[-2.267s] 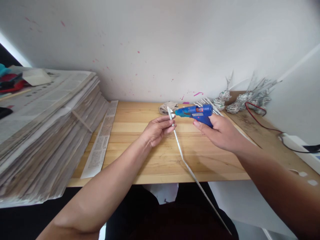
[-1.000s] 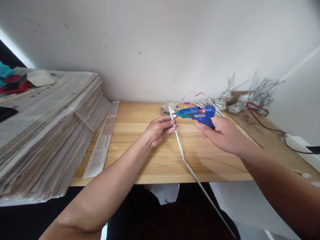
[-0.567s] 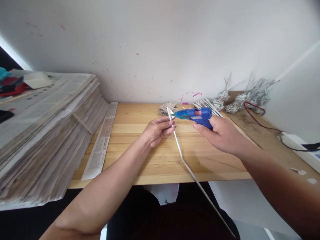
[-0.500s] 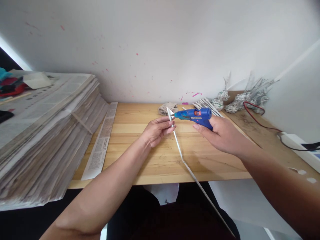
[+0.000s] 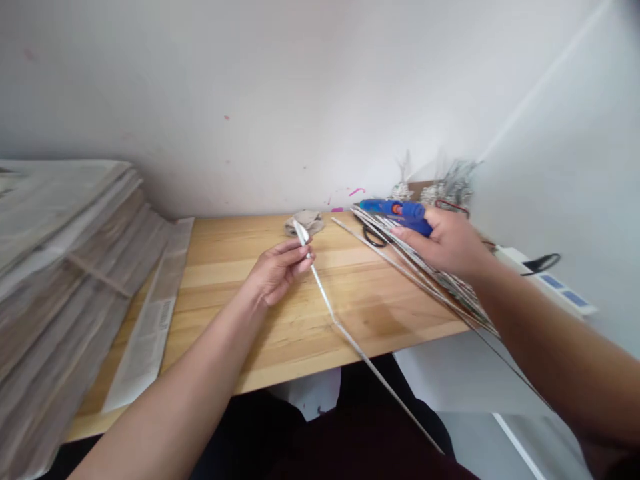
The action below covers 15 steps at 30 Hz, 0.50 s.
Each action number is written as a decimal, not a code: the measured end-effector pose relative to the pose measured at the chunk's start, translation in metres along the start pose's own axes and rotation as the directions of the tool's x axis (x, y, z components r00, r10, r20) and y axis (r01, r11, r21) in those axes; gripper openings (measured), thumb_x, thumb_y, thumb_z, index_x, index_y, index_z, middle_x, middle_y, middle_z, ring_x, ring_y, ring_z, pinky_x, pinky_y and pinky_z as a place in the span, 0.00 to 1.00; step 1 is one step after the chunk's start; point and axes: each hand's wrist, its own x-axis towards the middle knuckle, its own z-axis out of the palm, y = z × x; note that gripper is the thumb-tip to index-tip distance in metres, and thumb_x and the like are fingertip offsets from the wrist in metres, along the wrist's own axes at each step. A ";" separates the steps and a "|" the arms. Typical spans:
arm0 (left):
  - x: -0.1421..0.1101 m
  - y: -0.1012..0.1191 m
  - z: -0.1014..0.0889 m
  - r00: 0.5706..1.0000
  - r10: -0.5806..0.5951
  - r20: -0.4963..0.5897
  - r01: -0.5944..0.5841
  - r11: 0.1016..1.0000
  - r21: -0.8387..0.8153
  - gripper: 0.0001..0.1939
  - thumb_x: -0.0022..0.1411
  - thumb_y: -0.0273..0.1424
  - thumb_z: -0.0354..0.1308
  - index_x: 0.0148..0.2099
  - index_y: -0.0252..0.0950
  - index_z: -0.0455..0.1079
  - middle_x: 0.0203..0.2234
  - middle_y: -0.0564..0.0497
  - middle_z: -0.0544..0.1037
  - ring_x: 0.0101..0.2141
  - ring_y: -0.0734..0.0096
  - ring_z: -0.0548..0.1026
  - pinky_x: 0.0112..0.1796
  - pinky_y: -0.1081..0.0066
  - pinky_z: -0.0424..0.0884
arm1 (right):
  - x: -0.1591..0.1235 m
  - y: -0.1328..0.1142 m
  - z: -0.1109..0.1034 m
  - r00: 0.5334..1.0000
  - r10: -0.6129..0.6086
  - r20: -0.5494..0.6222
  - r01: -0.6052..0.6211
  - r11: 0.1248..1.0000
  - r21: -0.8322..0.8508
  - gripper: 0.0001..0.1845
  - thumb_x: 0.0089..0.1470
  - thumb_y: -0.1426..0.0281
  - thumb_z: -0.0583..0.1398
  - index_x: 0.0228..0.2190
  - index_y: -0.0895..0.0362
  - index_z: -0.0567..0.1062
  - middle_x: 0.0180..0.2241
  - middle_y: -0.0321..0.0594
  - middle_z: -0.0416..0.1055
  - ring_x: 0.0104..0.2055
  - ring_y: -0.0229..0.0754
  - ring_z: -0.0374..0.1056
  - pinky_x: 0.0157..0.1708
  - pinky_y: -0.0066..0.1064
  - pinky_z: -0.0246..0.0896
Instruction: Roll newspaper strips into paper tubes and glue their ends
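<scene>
Between the thumb and fingers of my left hand [image 5: 286, 267] is a thin rolled paper stick [image 5: 323, 293], its loose flap showing at the top. The stick bends partway down and runs over the table's front edge toward my lap. My right hand [image 5: 453, 241] grips a blue glue gun [image 5: 393, 209], whose nozzle points left, away from the stick. Beneath the gun lie several long paper sticks [image 5: 407, 259] in a bundle. A black loop [image 5: 374, 237], perhaps a scissors handle, pokes out beside them.
A tall stack of newspapers [image 5: 65, 280] stands at the left, with a newspaper strip [image 5: 150, 333] alongside. A crumpled cloth [image 5: 305, 221] lies at the back of the wooden table [image 5: 240, 267]. Woven paper pieces [image 5: 443, 192] and a power strip [image 5: 550, 280] are at the right.
The view has turned rightward. My right hand has drawn the glue gun away from the stick, over the bundle at the right. My left hand keeps its hold on the stick.
</scene>
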 end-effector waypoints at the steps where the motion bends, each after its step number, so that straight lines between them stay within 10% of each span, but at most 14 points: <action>1: 0.000 0.000 0.000 1.000 -0.001 -0.003 0.001 1.000 0.005 0.11 0.55 0.13 0.59 0.40 0.25 0.76 0.27 0.46 0.79 0.28 0.75 0.79 0.31 0.81 0.78 | 0.002 0.015 -0.007 0.999 0.031 -0.025 -0.033 0.997 -0.076 0.21 0.55 0.54 0.58 0.44 0.54 0.75 0.30 0.42 0.75 0.31 0.50 0.69 0.32 0.37 0.60; 9: -0.002 0.000 0.001 1.000 -0.009 -0.011 0.009 0.999 0.047 0.12 0.56 0.12 0.57 0.40 0.25 0.77 0.27 0.45 0.79 0.27 0.74 0.79 0.30 0.82 0.78 | -0.011 0.137 -0.025 0.936 0.350 0.035 -0.306 0.860 -0.408 0.26 0.58 0.56 0.53 0.53 0.56 0.71 0.41 0.51 0.76 0.39 0.56 0.70 0.36 0.40 0.59; 15: 0.000 -0.001 -0.002 1.000 -0.005 -0.013 0.006 0.998 0.067 0.12 0.56 0.13 0.57 0.40 0.27 0.77 0.26 0.46 0.78 0.28 0.74 0.80 0.29 0.82 0.78 | -0.038 0.167 -0.005 0.961 0.274 0.027 -0.221 0.828 -0.515 0.30 0.61 0.63 0.50 0.61 0.62 0.63 0.44 0.59 0.72 0.46 0.58 0.67 0.42 0.42 0.60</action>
